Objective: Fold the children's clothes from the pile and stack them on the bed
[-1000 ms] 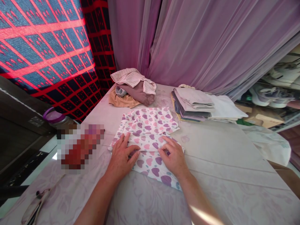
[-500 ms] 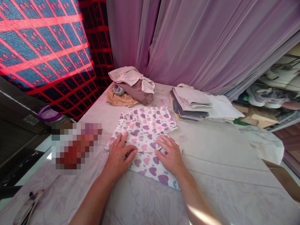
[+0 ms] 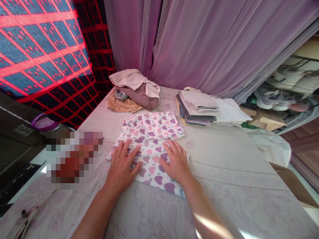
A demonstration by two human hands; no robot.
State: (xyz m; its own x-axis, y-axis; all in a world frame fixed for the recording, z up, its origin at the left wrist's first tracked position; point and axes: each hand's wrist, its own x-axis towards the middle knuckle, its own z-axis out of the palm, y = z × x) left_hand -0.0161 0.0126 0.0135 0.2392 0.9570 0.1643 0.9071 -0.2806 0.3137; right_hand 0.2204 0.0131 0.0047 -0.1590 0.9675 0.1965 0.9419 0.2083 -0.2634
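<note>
A white garment printed with pink and purple hearts (image 3: 152,132) lies spread on the pale patterned table cover (image 3: 224,172) in front of me. My left hand (image 3: 122,164) rests flat on its near left part, fingers stretched out and apart. My right hand (image 3: 174,162) lies flat on its near right part, fingers also extended. Both palms press the cloth down against the surface; neither hand grips anything.
A loose heap of unfolded clothes (image 3: 134,89) sits at the back left. A neat stack of folded clothes (image 3: 199,108) stands at the back right. Purple curtains (image 3: 199,43) hang behind. A purple-lidded jar (image 3: 45,123) and a blurred object (image 3: 72,156) are at the left.
Both hands stay flat on the heart-print garment, with the fingers slid slightly forward over it. The camera view has shifted a little, so everything sits further left in the picture.
</note>
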